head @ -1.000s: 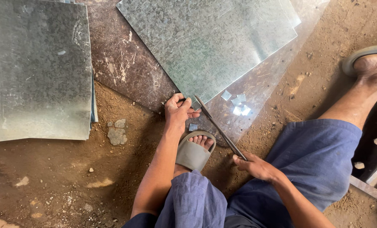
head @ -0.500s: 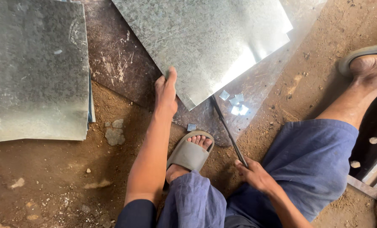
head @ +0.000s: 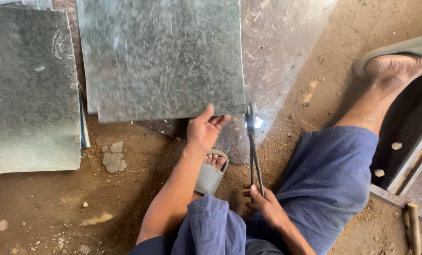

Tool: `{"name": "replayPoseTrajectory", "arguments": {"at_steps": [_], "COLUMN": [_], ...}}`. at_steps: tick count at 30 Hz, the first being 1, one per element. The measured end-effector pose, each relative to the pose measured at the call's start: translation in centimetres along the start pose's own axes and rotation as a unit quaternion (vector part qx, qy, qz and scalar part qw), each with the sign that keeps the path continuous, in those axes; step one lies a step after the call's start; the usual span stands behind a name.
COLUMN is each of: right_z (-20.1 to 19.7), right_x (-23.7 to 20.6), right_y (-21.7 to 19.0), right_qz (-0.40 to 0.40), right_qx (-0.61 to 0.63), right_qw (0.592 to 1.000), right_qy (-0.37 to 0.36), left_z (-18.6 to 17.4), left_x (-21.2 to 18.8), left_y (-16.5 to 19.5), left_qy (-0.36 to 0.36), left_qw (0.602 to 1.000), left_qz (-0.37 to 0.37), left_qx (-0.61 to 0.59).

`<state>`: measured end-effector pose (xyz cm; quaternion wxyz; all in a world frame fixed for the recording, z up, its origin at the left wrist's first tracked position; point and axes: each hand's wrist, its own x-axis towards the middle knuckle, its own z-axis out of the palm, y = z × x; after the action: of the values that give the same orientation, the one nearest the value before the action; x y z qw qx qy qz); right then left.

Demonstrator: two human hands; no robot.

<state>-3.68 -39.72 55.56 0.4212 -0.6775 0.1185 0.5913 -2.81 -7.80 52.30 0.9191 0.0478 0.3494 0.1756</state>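
A grey galvanized metal sheet [head: 164, 56] lies square in front of me on the dirt floor. My left hand [head: 204, 130] grips its near edge close to the right corner, thumb on top. My right hand [head: 263, 205] holds the handles of metal snips [head: 253, 146], whose jaws reach the sheet's near right corner. My left foot in a grey sandal [head: 211, 174] rests just below the left hand.
Another stack of metal sheets [head: 29, 89] lies at the left. A larger sheet [head: 286, 56] lies beneath the one I hold. My right foot in a sandal [head: 400, 59] is stretched out at the right, near a metal frame [head: 409, 165]. Small stones [head: 113, 158] lie on the dirt.
The sheet has turned from a slant to lie square to me. My left hand moved from its corner to its near edge. The snips swung upright to the sheet's right corner.
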Motion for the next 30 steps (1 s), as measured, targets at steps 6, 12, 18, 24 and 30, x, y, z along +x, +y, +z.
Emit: {"name": "replayPoseTrajectory", "arguments": {"at_steps": [6,12,18,24,30], "right_z": [1.4,1.2,0.4,-0.3,0.8], "right_x": [-1.4,-1.1,0.3,-0.4,-0.7], "right_y": [0.4,-0.8,-1.7,-1.7,-3.5], "right_qz": [-0.072,-0.066,-0.063,-0.054,-0.049], "right_qx": [0.001,-0.073,-0.079,-0.057,-0.168], "right_qw": [0.997,0.994,0.994,0.997,0.982], "right_qy": [0.025,0.052,0.035,-0.005,0.073], "left_z": [-0.6,-1.7,-1.8,-1.1,-0.6], "left_x": [2.4,2.6,2.8,1.9,1.7], "left_y": [-3.4,-3.5,-3.6,-3.3,-3.4], "left_qy": [-0.096,-0.13,-0.11,-0.132,-0.1], "left_qw": [0.994,0.989,0.992,0.99,0.993], "left_qz": [-0.051,-0.072,-0.065,-0.057,-0.061], "left_qx": [-0.009,0.006,-0.001,0.017,0.025]}}
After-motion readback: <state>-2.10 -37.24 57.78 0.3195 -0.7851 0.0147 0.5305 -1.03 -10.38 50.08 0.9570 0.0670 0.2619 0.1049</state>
